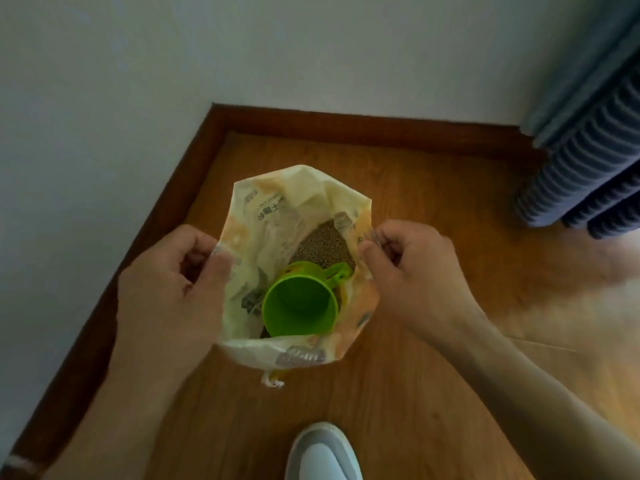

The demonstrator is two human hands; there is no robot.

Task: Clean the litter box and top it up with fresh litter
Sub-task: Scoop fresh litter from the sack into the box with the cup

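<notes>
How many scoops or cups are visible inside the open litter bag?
1. A green scoop cup lies in the litter bag, near its front edge, handle toward the right hand. Others could be buried in the litter.

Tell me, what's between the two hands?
The head view shows the open litter bag, held between left hand and right hand, with a green scoop cup on brown litter.

2 bare forearms reach into the frame, with no sleeves on either as far up as the view runs. The left hand (169, 282) and the right hand (412, 271) wear no gloves, rings or watch. Low in the centre sits 1 rounded slipper of smooth white and pale grey material (322, 452), its toe cap white with a grey band curving around the edge.
</notes>
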